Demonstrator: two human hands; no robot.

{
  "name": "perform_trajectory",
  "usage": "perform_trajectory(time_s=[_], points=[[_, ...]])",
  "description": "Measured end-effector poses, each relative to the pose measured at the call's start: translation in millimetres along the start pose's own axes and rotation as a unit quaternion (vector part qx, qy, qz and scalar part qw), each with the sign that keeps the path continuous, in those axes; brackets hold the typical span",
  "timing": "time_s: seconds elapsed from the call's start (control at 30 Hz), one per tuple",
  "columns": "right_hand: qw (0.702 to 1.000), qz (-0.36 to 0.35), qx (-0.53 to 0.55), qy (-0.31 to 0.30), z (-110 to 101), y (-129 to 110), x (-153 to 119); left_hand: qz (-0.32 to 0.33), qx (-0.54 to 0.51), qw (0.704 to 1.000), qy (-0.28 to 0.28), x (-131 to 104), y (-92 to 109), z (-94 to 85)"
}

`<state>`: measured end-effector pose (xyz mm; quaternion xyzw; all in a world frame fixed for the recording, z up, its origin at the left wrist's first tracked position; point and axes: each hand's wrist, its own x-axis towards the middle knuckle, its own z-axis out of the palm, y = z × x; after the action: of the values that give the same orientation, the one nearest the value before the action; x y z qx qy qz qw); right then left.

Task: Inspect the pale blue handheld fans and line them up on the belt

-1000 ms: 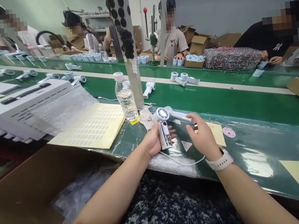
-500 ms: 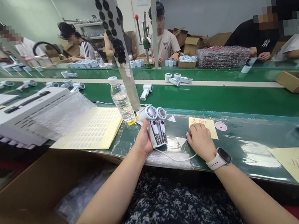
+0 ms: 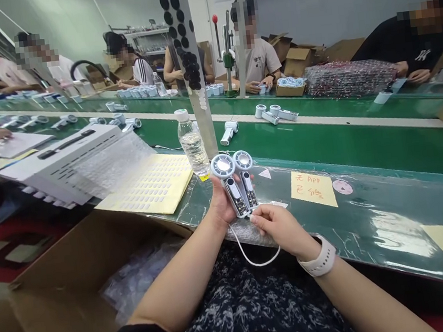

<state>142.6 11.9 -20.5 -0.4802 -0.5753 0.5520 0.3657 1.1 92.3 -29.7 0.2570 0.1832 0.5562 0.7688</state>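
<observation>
Two light blue handheld fans (image 3: 232, 191) stand side by side in my left hand (image 3: 221, 206), which is closed around them. Their round heads point up, and the handles lie open, with circuit boards showing. At the bottom ends of the handles, my right hand (image 3: 279, 226) pinches the end of a white cable (image 3: 257, 262). The cable loops below both hands. Its tip is too small to tell whether it sits in a fan's port. Behind the fans stands a water bottle (image 3: 192, 145).
A yellow sticker sheet (image 3: 160, 185) and a white slotted box (image 3: 67, 166) lie left. Handwritten yellow notes (image 3: 313, 189) are on the bench. Several fans rest along the green belt (image 3: 322, 142). A metal post (image 3: 204, 120) rises ahead; co-workers sit opposite. A cardboard box (image 3: 60, 288) stands below left.
My right hand has come from the yellow note to the bottom of the fans, bringing the cable end. The fans have turned to face me more. The view has shifted left.
</observation>
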Motion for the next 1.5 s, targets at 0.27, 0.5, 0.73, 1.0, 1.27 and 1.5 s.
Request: perform_trajectory(time_s=[0.27,0.5,0.73,1.0,1.27,1.5], points=[[0.999,-0.026,0.013,0.016,19.7,8.8,13.5,0.031,-0.071,0.996,0.036,1.8,2.9,-4.7],[0.996,-0.028,0.031,0.077,24.2,14.2,9.5,0.053,-0.020,0.998,0.032,1.9,0.0,-3.0],[0.995,-0.009,0.055,0.084,23.3,15.1,9.6,0.104,0.039,0.992,0.060,0.7,-5.3,-0.1],[0.998,-0.010,0.044,0.049,18.4,13.3,8.6,0.094,0.072,0.993,0.023,-2.3,-6.1,5.4],[0.994,-0.064,0.007,0.084,17.8,12.8,6.3,0.058,-0.025,0.997,0.053,1.0,-0.8,-3.0],[0.992,-0.039,0.037,0.113,16.4,19.2,12.8,0.064,-0.026,0.997,0.013,-1.5,3.7,0.7]])
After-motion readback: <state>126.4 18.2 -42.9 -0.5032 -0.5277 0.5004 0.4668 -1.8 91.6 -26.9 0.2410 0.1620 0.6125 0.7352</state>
